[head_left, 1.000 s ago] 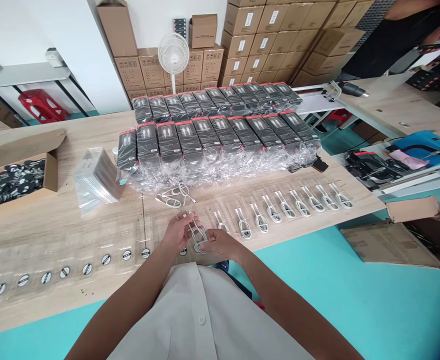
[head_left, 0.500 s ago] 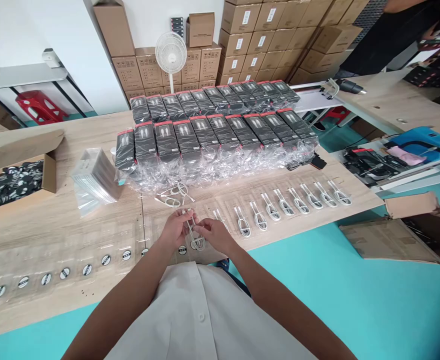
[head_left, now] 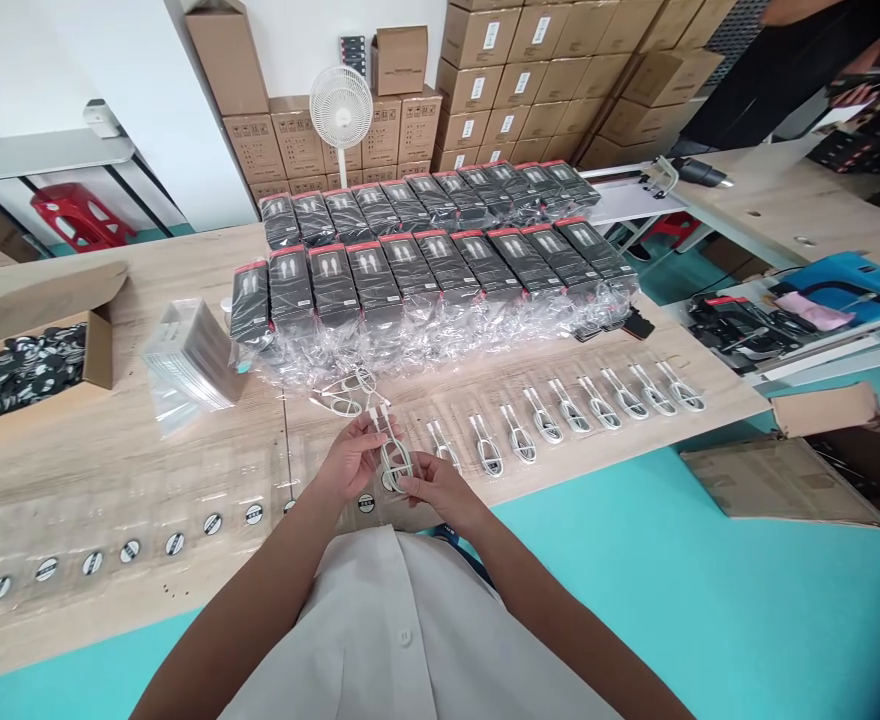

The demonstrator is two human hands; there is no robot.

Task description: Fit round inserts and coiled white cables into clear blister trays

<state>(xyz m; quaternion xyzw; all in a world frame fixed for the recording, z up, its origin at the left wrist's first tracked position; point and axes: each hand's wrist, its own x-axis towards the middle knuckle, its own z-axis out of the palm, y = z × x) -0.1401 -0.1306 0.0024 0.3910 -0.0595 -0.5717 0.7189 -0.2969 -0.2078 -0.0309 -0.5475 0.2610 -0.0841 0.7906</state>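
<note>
A coiled white cable is between my two hands, just above the table's front edge, its two plug ends pointing away from me. My left hand pinches it near the plugs. The fingers of my right hand are closed at the lower end of the loop; clear plastic seems to lie around it. Just beyond my hands lies a loose white cable. To the right runs a row of coiled white cables on clear bags. To the left, flat clear bags with round black-and-white labels line the table.
Two rows of black boxes in clear wrap stand at the back. A stack of clear bags and a carton of round labels are at left. An open carton sits at right. A person is at far right.
My right hand has moved down to the bottom of the cable coil. The plug ends have risen slightly away from me, with my left hand still near them.
</note>
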